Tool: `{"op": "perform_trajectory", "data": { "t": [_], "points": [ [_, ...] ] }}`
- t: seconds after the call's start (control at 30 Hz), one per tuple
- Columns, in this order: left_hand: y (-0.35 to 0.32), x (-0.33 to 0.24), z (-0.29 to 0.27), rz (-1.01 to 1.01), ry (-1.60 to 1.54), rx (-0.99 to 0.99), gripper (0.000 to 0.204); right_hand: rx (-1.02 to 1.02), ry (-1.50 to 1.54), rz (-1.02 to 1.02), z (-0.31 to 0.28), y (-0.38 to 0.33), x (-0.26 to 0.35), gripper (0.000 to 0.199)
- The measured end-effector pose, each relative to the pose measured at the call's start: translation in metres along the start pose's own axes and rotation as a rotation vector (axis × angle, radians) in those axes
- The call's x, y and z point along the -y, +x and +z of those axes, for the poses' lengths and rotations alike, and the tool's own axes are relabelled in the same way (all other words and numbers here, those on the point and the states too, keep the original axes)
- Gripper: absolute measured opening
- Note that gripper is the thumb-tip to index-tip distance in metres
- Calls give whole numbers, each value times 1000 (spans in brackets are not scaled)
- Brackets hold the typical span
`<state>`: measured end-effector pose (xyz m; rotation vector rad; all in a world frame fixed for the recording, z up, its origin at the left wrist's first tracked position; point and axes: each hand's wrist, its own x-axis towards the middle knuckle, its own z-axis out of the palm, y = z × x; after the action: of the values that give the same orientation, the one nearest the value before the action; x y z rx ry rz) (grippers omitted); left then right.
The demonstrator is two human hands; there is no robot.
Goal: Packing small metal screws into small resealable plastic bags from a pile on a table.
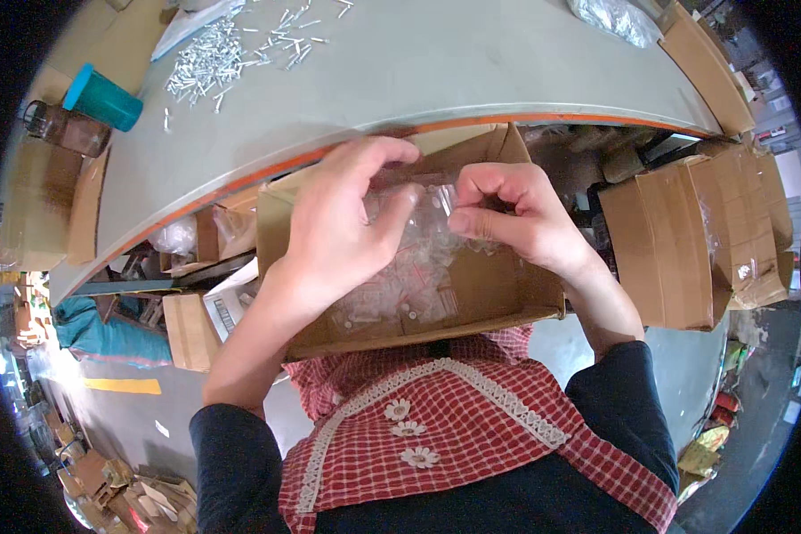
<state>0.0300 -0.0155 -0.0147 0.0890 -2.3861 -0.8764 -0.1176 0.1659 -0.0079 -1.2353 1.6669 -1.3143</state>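
Both hands work over an open brown cardboard box [489,294] on the lap, just below the grey desk [418,71] edge. The left hand [338,227] and right hand [507,218] pinch 1 small clear plastic bag [423,209] between thumb & fingers, held above many similar bags, too many to count. Step in hand looks like opening or sealing the bag; the next move likely needs a steady pinch on both sides.

Clear plastic bags [400,276] fill an open brown carton [498,285] (more cartons [676,240] stand right).
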Motion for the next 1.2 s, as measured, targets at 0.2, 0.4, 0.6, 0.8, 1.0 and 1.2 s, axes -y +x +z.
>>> {"op": "perform_trajectory", "data": {
  "t": [0.2, 0.4, 0.6, 0.8, 1.0, 1.2],
  "points": [
    [4, -30, -11, -429, -415, 349, 15, -14, -154, -119, 5, -1, 1, 19],
    [3, -3, -5, -545, -607, 407, 15, 19, -360, -189, 8, 5, 0, 15],
    [15, -2, -16, -485, -543, 260, 15, -219, -371, -349, 15, 16, 4, 21],
    [14, -1, -11, -382, -534, 113, 11, -276, -266, -368, 26, 21, 3, 24],
    [6, -8, -6, -423, -514, 92, 14, -246, -53, -171, 25, 9, 7, 22],
    [8, -7, -8, -444, -519, 155, 19, -223, 163, -3, 16, 8, 6, 18]
  ]
}}
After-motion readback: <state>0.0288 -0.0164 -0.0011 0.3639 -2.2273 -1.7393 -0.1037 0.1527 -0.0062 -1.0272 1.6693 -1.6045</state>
